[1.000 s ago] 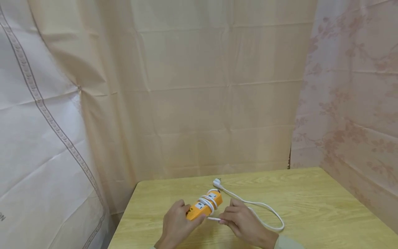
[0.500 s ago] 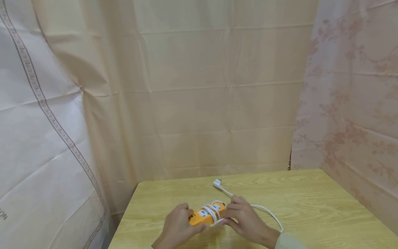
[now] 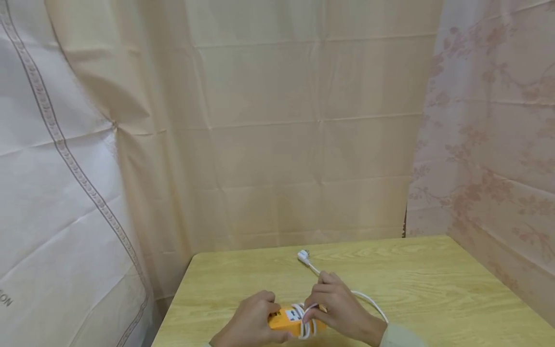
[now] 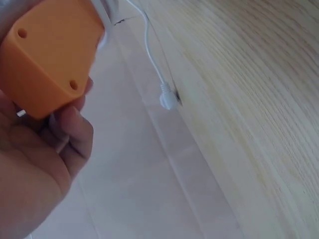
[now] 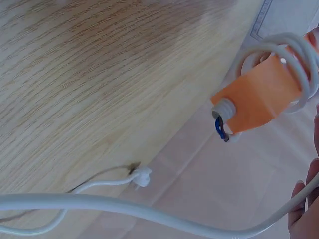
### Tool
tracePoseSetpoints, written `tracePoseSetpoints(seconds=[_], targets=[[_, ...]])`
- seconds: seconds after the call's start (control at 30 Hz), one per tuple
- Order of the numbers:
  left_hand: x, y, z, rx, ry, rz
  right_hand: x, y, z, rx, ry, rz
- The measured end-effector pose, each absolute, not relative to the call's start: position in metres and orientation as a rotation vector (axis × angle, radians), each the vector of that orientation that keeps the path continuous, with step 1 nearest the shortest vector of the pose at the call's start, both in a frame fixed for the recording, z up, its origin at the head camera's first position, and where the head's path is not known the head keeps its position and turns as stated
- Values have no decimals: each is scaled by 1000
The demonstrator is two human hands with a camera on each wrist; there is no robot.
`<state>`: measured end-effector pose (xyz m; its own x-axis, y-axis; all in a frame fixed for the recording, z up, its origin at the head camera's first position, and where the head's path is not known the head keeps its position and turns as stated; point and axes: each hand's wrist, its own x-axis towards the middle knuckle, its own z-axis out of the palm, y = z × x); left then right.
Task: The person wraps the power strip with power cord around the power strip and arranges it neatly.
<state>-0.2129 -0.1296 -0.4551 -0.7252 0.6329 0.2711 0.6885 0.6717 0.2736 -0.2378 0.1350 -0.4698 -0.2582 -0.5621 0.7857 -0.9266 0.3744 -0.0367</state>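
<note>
My left hand point(image 3: 256, 319) grips one end of an orange power strip point(image 3: 284, 320) with white socket faces, held near the table's front. Several turns of its white cord point(image 5: 289, 47) wrap the strip's middle. At the right, my right hand point(image 3: 340, 306) pinches the cord over the top of the strip, hiding part of its far end. The right wrist view shows a grey collar point(image 5: 225, 107) on that end, with blue and dark wires point(image 5: 220, 127) beside it. The left wrist view shows the orange end point(image 4: 55, 59) between thumb and fingers.
The loose cord point(image 3: 368, 299) runs behind my right hand across the wood-grain table point(image 3: 412, 274) to a white plug point(image 3: 303, 256) lying near the back edge. Beige curtains point(image 3: 269, 144) hang behind the table, with pale sheets point(image 3: 56, 217) at the sides.
The power strip has come down toward me and turned more level. My right hand has carried the cord from beside the strip's near side up over its top. The plug stays put.
</note>
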Motion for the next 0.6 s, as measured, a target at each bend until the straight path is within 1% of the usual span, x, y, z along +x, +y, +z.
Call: tracePoseSetpoints(seconds=[0.13, 0.6], targets=[[-215, -134, -456, -1166, -2753, -688, -239, 132, -469, 1303, -1943, 685], [-223, -144, -465, -1398, -2687, -1467, -246, 135, -471, 1382, -2018, 844]])
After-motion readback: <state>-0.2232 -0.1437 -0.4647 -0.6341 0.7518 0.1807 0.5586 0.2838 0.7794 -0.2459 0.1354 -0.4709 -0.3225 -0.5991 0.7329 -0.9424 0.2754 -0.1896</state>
